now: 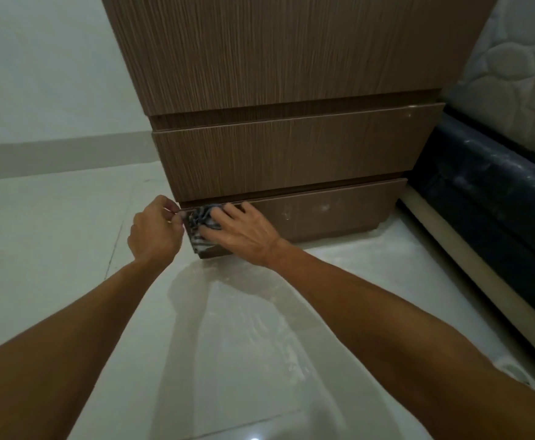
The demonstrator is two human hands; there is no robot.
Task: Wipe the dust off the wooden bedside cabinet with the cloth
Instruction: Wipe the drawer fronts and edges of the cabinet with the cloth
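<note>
right hand (244,231), fingers spread, presses crumpled grey striped cloth (200,221) on left end of bottom drawer (323,214) of brown wooden bedside cabinet (291,58); smudged front runs rightward; left hand (155,231) pinches drawer corner.

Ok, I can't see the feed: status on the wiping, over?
Left hand pinches bottom drawer corner. Right hand presses cloth on its front. White smudges unwiped; nothing in the way.

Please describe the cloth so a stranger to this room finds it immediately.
Find the wooden bedside cabinet beside the bed. At the left end of its lowest drawer front, the right hand presses a bunched cloth. It is the only grey-striped fabric there.
</note>
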